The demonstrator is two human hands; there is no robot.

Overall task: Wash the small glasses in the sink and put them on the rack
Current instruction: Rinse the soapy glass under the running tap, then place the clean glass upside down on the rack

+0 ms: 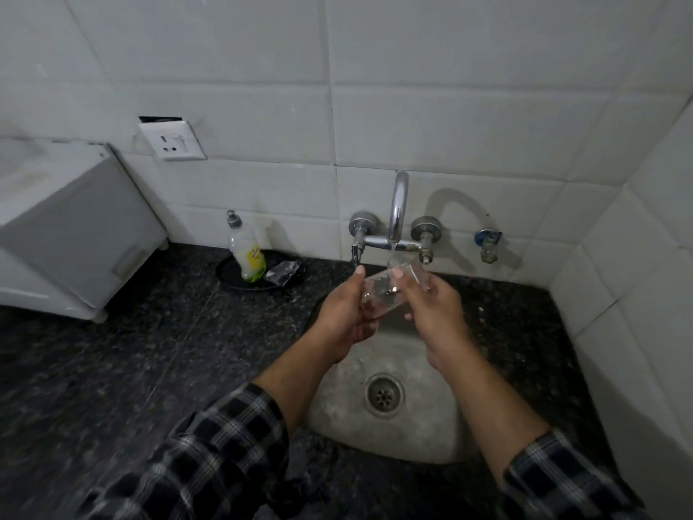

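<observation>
A clear glass [382,294] is held above the sink [412,441], just under the spout of the tap [397,204], and a thin stream of water is seen falling onto it. The glass is gripped from the left by the left hand [345,317], whose fingers are curled round its side with the thumb raised along the rim. From the right it is pinched by the right hand [435,309] – thumb in front, fingers curled behind. Whether one glass or two are held there cannot be told, as the clear walls overlap. Both forearms are bare, with checked sleeves [225,444] pushed back.

The sink is set into a dark speckled worktop [131,350], and its drain [384,397] is seen below the hands. A soap bottle [245,253] is stood upright in a black dish [227,275] at the back of the worktop, left of the tap, with a crumpled silvery wrapper [283,273] lying beside it on the same dish. A white box [67,227] is placed at the far left of the worktop. A socket [172,140] is fixed – slightly tilted – on the white tiled wall [450,106], and a small valve [487,243] is mounted right of the tap.
</observation>
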